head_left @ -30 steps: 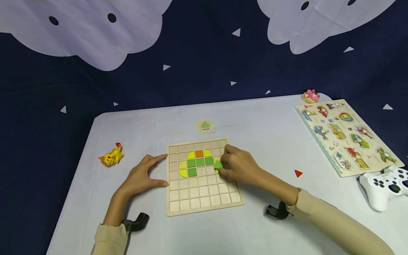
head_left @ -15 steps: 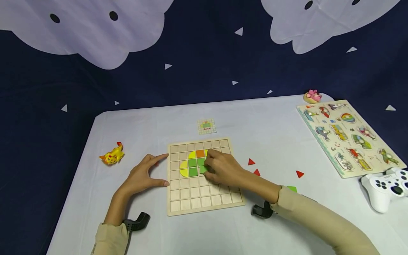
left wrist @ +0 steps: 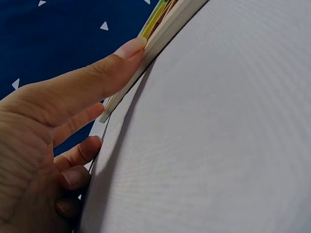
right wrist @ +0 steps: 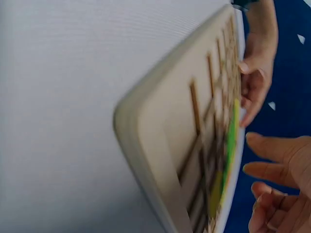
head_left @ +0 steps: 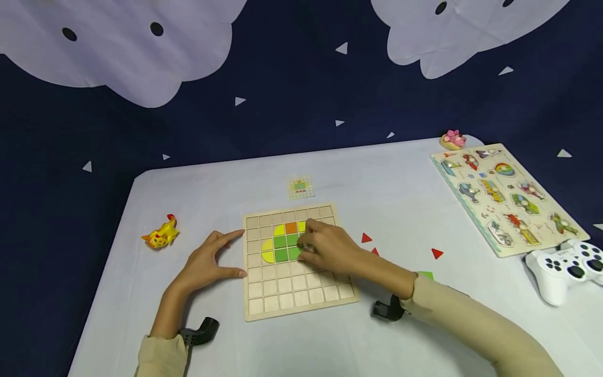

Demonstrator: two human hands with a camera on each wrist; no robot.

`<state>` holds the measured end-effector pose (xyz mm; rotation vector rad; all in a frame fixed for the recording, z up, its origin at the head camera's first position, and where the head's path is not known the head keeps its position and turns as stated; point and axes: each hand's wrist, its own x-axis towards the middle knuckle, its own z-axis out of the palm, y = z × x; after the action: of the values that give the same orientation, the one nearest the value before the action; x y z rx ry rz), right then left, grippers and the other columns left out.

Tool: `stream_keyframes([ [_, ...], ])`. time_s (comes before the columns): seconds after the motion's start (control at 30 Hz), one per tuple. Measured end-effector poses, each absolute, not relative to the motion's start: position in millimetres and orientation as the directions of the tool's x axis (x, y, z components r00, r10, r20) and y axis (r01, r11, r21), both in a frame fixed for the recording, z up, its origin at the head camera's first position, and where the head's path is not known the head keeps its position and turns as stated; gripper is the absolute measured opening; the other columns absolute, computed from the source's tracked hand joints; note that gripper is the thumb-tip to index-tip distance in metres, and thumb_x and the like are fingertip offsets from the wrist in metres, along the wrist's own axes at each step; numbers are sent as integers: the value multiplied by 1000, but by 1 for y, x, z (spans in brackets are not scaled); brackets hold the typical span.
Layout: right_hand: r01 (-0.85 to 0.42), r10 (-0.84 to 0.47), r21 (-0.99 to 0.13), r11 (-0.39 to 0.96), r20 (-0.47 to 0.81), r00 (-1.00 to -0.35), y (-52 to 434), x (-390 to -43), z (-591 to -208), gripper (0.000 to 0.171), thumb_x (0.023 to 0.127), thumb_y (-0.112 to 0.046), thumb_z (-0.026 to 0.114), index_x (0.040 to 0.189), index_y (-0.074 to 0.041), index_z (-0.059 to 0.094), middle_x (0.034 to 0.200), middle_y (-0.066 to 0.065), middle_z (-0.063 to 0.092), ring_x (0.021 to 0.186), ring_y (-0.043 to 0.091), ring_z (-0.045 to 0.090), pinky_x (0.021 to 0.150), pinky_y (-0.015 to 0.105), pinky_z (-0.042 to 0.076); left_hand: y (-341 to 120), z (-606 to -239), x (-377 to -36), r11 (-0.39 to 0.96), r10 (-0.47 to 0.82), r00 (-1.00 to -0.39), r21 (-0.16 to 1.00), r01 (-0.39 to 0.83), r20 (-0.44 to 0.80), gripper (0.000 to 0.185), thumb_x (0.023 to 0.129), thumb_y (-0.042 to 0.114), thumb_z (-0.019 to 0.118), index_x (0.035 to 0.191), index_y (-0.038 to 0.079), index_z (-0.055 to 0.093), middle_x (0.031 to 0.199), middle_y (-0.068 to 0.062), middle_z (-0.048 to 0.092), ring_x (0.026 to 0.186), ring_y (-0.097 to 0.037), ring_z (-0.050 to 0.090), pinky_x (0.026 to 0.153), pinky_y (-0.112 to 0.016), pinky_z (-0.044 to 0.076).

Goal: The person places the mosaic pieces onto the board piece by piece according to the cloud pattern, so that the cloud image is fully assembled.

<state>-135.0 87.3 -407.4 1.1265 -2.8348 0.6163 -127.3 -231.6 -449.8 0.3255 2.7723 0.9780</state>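
Observation:
In the head view a wooden grid board (head_left: 301, 299) lies on the white table. Yellow rounded pieces (head_left: 268, 251), an orange square (head_left: 291, 228) and several green squares (head_left: 281, 255) sit in its upper cells. My right hand (head_left: 332, 248) is over the middle of the board, fingertips beside a green square (head_left: 294, 253). In the right wrist view, that hand's fingers (right wrist: 265, 171) are spread apart, with nothing seen between them; some cells behind it are hidden. My left hand (head_left: 202, 262) touches the board's left edge with straight thumb and index finger.
A small pattern card (head_left: 300, 187) lies behind the board. Red triangles (head_left: 437, 253) and a green piece (head_left: 426, 275), partly hidden by the right sleeve, lie to the right. Farther out are a picture puzzle (head_left: 509, 201), a white game controller (head_left: 565, 269), a pink figurine (head_left: 453, 140) and a yellow toy (head_left: 162, 233).
My right hand has moved left from the right side of the board with a green square and let it go in a cell beside another green square. My left hand stays at the edge.

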Motion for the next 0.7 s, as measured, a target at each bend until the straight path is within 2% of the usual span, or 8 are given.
stream_keyframes([
  [0.17, -649, -633, -383, 657, 185, -751, 119, -127, -398, 28, 86, -27, 78, 104, -5, 76, 89, 1, 58, 67, 5, 47, 60, 20, 43, -232, -451, -126, 762, 266, -959, 631, 148, -96, 99, 62, 51, 91, 147, 25, 49, 101, -2, 47, 91, -20, 46, 80, -39, 38],
  [0.43, -548, -536, -383, 744, 147, -831, 179, -111, -405, 26, 80, -19, 83, 102, -7, 77, 88, -2, 56, 70, 8, 49, 62, 22, 42, -234, -448, -127, 759, 273, -958, 630, 161, -84, 97, 63, 48, 91, 147, 25, 49, 101, -3, 46, 92, -21, 45, 80, -39, 37],
  [0.7, -514, -494, -308, 801, 147, -857, 232, -88, -405, 31, 73, -19, 88, 101, -11, 77, 87, -6, 53, 72, 5, 47, 62, 24, 41, -232, -450, -127, 763, 272, -958, 627, 157, -91, 98, 63, 47, 92, 148, 25, 48, 102, -3, 46, 93, -21, 44, 81, -41, 37],
])
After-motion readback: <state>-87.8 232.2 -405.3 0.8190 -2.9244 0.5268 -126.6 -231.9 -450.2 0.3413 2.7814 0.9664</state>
